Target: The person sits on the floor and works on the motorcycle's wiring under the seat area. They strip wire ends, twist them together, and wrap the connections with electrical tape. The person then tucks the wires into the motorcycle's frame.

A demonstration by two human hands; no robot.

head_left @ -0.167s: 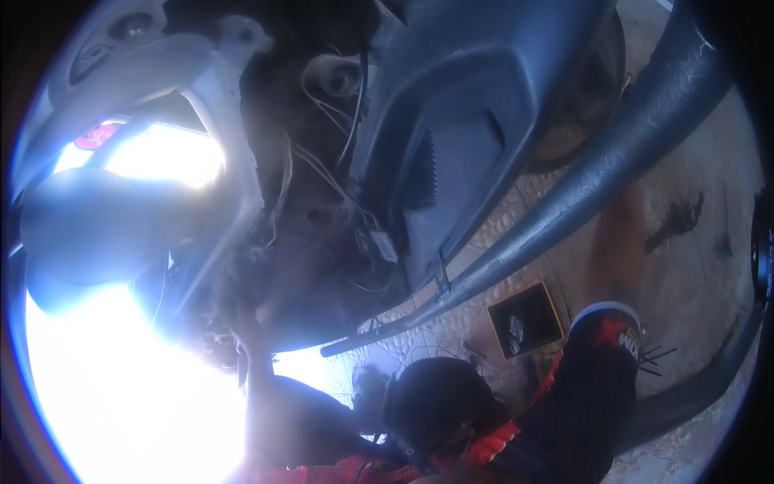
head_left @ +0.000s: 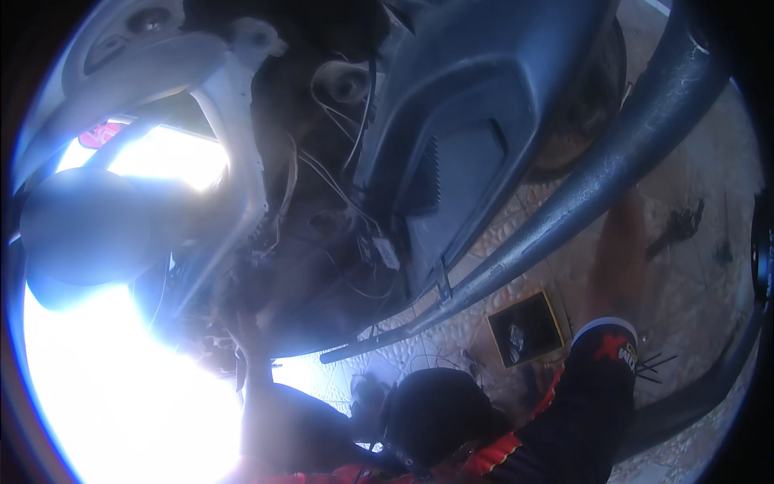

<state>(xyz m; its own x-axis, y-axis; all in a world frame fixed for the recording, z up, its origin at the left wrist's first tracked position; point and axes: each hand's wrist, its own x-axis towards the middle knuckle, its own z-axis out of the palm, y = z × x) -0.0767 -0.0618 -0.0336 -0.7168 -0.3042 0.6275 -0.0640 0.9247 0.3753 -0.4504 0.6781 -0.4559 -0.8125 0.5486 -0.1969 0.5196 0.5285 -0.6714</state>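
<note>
My left forearm [head_left: 256,355] reaches up from the lower edge into the dark, open front of a vehicle. Shadow and blur swallow my left hand [head_left: 244,310] there, so its fingers and anything in them cannot be made out. Loose wires [head_left: 326,179] and a small pale connector [head_left: 387,252] hang close by. My right forearm [head_left: 619,262], below a dark sleeve, passes behind a long curved dark grey bar [head_left: 556,211], which hides my right hand. Left of the bar stands a large dark grey moulded plastic panel [head_left: 463,173].
A yellow-edged dark tray [head_left: 556,316] with a small shiny thing in it lies on the pale patterned floor [head_left: 701,339]. A dark object [head_left: 677,226] and thin dark sticks [head_left: 657,367] lie to the right. A dark rounded form [head_left: 439,407] fills the lower middle. Strong glare whitens the left.
The vehicle parts have shifted slightly down and to the right in the picture. Both arms stay in nearly the same places.
</note>
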